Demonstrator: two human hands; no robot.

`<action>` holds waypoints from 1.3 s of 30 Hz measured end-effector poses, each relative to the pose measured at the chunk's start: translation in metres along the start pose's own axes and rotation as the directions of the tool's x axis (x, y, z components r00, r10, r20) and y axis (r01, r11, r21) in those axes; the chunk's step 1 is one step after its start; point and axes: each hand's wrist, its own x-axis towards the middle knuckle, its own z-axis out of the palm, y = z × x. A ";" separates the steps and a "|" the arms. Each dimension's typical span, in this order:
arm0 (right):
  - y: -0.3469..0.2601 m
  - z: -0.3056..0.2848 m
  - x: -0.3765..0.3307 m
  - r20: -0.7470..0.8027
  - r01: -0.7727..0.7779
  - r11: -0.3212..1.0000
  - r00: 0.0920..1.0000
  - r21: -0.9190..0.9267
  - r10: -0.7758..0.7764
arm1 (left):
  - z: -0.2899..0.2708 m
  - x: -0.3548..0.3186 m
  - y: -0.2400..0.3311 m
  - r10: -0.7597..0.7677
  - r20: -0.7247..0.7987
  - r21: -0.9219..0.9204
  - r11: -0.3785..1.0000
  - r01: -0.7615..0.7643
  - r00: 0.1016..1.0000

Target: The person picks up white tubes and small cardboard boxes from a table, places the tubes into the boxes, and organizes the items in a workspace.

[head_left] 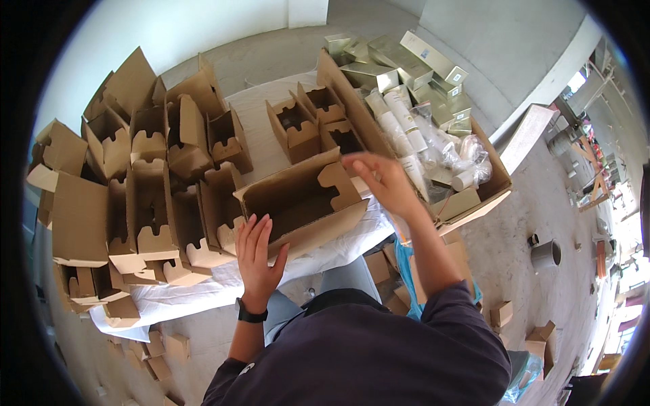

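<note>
The open cardboard carton (328, 227) lies straight ahead of you, between your two hands and close to the near edge of the cloth-covered counter (257, 128). Its long axis runs slantwise, from the near left to the far right, so each of your hands has its own end: your left hand (257, 247) is nearer the left end, your right hand (382, 179) the right. Your left hand is spread rather than clenched, its fingers at the carton's left end and its thumb off toward the near wall. Your right hand has its fingers at the far right corner, but they are blurred, and you cannot tell from this view whether they grip the board or merely brush it. The carton's mouth faces up, with notched flaps standing inside the right end. Room is tight on both sides: to your left, the packed group of open cartons (78, 216) comes right up beside the left end; to your right, the large open box (352, 101), loaded with gold boxes (399, 61) and white tubes (403, 122), sits just beyond your carton's right end. Past the far wall, a few small cartons (302, 143) stand against that large box, and the clearest room is the strip of bare white cloth between them and the left-hand group. On your side, the cloth drops away below the carton's near wall.
</note>
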 end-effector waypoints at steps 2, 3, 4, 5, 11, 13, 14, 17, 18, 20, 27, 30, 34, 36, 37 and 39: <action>0.003 -0.028 0.027 -0.250 0.195 0.938 0.930 -0.285 -0.269 | 0.001 0.002 0.004 -0.063 0.017 -0.007 0.998 0.063 0.998; 0.013 -0.051 0.045 -0.349 0.179 0.857 0.858 -0.484 -0.377 | 0.002 0.003 0.004 -0.046 0.029 -0.016 0.999 0.046 0.999; 0.034 -0.087 0.071 -0.380 0.164 0.797 0.812 -0.581 -0.444 | 0.000 0.005 0.003 -0.027 0.042 -0.024 0.999 0.028 0.999; 0.049 -0.118 0.098 -0.395 0.171 0.730 0.749 -0.661 -0.533 | -0.003 0.005 0.003 -0.019 0.048 -0.019 1.000 0.020 0.999; 0.130 -0.233 0.196 -0.640 -0.647 0.467 0.741 -0.602 0.202 | -0.005 0.002 0.006 -0.104 0.016 -0.124 0.987 0.105 0.994; 0.150 -0.259 0.206 -0.607 -0.741 0.425 0.670 -0.520 0.427 | -0.006 0.004 0.006 -0.087 0.024 -0.132 0.987 0.090 0.996; 0.168 -0.270 0.208 -0.567 -0.702 0.487 0.710 -0.520 0.417 | -0.006 0.005 0.005 -0.081 0.031 -0.134 0.987 0.084 0.996; 0.188 -0.285 0.209 -0.555 -0.669 0.530 0.737 -0.520 0.385 | -0.006 0.004 0.003 -0.062 0.035 -0.142 0.988 0.066 0.997; 0.188 -0.283 0.207 -0.558 -0.665 0.542 0.739 -0.515 0.378 | -0.006 0.003 0.003 -0.062 0.040 -0.140 0.988 0.067 0.997; 0.185 -0.276 0.201 -0.558 -0.621 0.601 0.765 -0.503 0.323 | -0.006 0.003 0.003 -0.069 0.043 -0.140 0.987 0.074 0.997; 0.144 -0.251 0.187 -0.650 -0.465 0.885 0.681 -0.026 0.338 | -0.004 0.002 0.003 -0.095 0.061 -0.142 0.984 0.103 0.994; 0.040 -0.165 0.149 -0.495 0.174 0.709 0.824 0.684 0.275 | -0.004 0.000 0.005 -0.107 0.046 -0.155 0.981 0.112 0.993; 0.029 -0.109 0.110 -0.193 0.074 0.626 0.973 0.777 0.123 | -0.001 -0.001 0.002 -0.098 0.032 -0.177 0.979 0.102 0.995; 0.001 -0.065 0.080 -0.126 0.066 0.643 0.991 0.763 0.048 | -0.001 -0.002 0.001 -0.091 0.026 -0.177 0.980 0.094 0.996; 0.005 -0.050 0.070 -0.056 0.051 0.634 0.998 0.772 -0.012 | -0.001 -0.001 0.000 -0.087 0.030 -0.173 0.981 0.091 0.996; 0.010 -0.030 0.054 0.216 -0.143 0.688 0.976 0.712 -0.022 | -0.001 -0.001 -0.001 -0.077 0.043 -0.166 0.983 0.083 0.996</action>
